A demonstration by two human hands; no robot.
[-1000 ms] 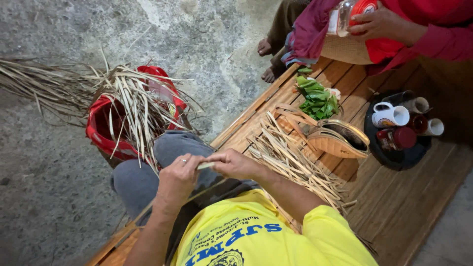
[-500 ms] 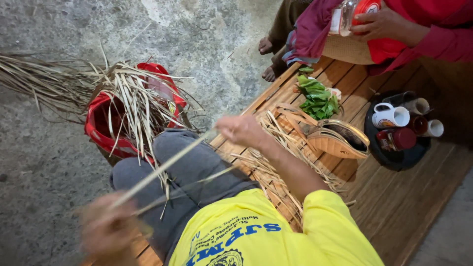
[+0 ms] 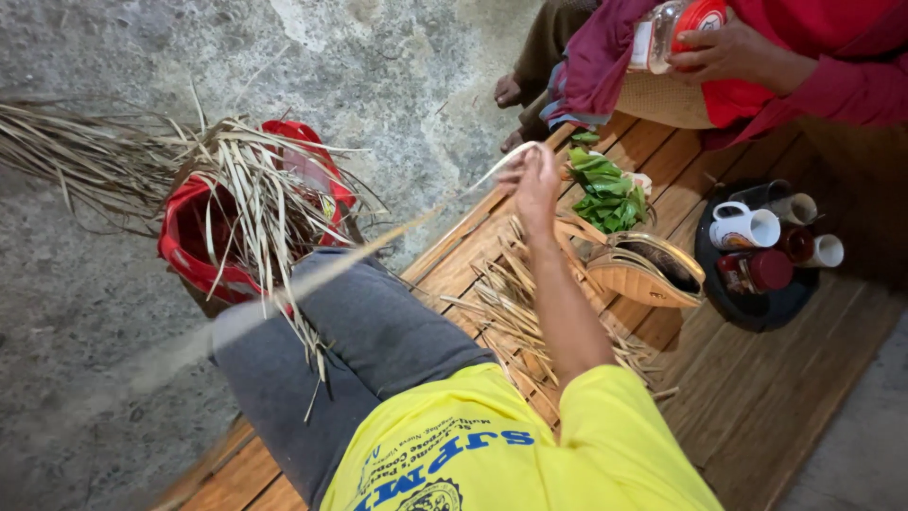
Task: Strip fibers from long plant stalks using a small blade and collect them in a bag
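A second ago both my hands pinched the dry leaf strip (image 3: 378,241) together over my lap; now my right hand (image 3: 534,180) is flung far out over the wooden surface (image 3: 757,397), fingers clenched on the strip's end. The strip runs taut and blurred back to the near left, where my left hand is out of view, so I judge the strip has been split and drawn to its length. The pile of finished strips (image 3: 515,303) lies beneath my forearm.
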